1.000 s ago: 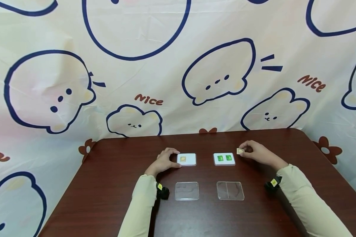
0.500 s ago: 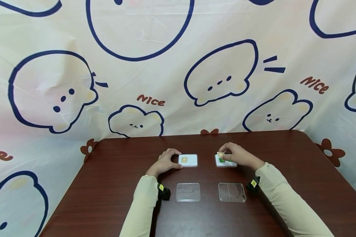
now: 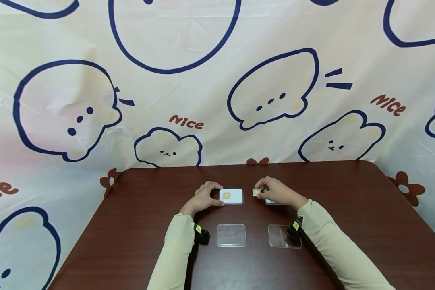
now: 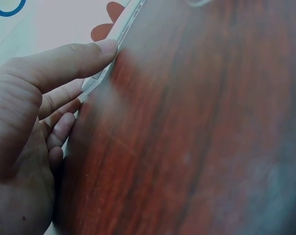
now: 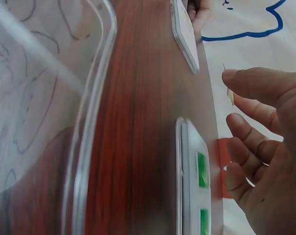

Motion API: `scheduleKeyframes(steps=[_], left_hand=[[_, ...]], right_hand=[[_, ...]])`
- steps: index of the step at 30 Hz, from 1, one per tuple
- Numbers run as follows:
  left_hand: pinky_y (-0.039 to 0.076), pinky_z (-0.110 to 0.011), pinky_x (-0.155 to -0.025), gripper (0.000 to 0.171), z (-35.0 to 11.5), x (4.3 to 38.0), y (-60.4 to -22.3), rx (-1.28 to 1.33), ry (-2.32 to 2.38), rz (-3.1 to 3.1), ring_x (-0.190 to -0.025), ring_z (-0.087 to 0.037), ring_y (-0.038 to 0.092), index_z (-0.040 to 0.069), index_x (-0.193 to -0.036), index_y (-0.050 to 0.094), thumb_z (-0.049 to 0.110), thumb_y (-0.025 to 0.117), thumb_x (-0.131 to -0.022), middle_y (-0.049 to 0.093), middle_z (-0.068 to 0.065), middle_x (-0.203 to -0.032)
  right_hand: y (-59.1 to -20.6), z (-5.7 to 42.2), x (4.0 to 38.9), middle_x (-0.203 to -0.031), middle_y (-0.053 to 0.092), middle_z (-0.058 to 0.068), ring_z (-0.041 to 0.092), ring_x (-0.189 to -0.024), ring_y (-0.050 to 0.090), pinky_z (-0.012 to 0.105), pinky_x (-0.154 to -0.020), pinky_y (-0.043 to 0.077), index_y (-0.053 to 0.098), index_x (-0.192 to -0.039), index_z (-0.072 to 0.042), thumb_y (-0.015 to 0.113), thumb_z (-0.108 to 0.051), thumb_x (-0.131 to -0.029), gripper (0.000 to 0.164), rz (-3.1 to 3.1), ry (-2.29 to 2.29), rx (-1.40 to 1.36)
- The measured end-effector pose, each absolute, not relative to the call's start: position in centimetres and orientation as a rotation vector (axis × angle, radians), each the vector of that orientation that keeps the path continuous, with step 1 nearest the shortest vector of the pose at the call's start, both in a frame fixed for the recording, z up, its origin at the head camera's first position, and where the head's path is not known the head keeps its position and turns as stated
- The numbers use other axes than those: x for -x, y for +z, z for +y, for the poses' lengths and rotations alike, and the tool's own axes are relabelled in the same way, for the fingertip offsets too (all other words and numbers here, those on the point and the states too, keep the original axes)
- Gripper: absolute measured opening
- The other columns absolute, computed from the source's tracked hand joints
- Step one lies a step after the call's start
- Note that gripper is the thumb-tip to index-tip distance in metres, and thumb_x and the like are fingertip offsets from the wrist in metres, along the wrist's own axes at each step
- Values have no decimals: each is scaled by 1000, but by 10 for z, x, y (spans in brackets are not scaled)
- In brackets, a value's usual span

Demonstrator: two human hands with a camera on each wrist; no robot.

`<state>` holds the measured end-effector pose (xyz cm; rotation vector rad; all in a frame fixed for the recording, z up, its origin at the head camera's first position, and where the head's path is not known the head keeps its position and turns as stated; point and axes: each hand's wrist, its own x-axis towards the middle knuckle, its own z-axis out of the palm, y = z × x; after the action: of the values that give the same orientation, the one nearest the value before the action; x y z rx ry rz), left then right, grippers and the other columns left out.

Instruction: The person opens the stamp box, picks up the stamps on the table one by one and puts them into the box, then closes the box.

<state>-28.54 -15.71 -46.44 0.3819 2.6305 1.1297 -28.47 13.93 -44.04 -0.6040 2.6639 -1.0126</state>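
My left hand [image 3: 202,198] grips the left end of a flat white case [image 3: 236,196], thumb at the near corner and a finger at the far one. On that case lies a small beige square [image 3: 226,195] with a round gold mark. My right hand [image 3: 280,191] pinches a similar beige square [image 3: 256,192] between thumb and finger, in the gap between the two cases. In the right wrist view this piece shows edge-on. Below that hand is a second white case [image 5: 192,152] with two green squares [image 5: 202,170]; the hand mostly hides it in the head view.
Two clear plastic lids [image 3: 231,235] lie nearer on the brown table [image 3: 130,241]; the right wrist camera partly covers the right lid [image 3: 277,237]. A patterned cloth [image 3: 210,92] hangs behind the table's far edge.
My right hand has carried the beige square leftward, from right of the second case, across it, to the gap near the first case. The left hand keeps its grip.
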Motion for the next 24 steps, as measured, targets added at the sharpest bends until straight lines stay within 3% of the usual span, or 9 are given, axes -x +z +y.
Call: scheduleKeyframes(steps=[6,24], left_hand=[[26,-51,-107,54,-156,285,-463,-390,1125,2626,-133,-29,35,19,-126,60,28,81,-77,42,-5,-144],[24,-52,-106,52,-157,288,-466,-390,1121,2628,-131,-30,36,19,-125,60,28,81,-77,43,-5,-142]], right_hand=[[-441,127,288,-103,60,4,16,-91,52,32,-82,46,64,-108,-10,67,-20,-90,21,2666,-992,665],[-445,83,296,-106,59,6,19,-98,52,39,-87,46,65,-107,-12,66,-19,-91,18,2644,-1009,704]])
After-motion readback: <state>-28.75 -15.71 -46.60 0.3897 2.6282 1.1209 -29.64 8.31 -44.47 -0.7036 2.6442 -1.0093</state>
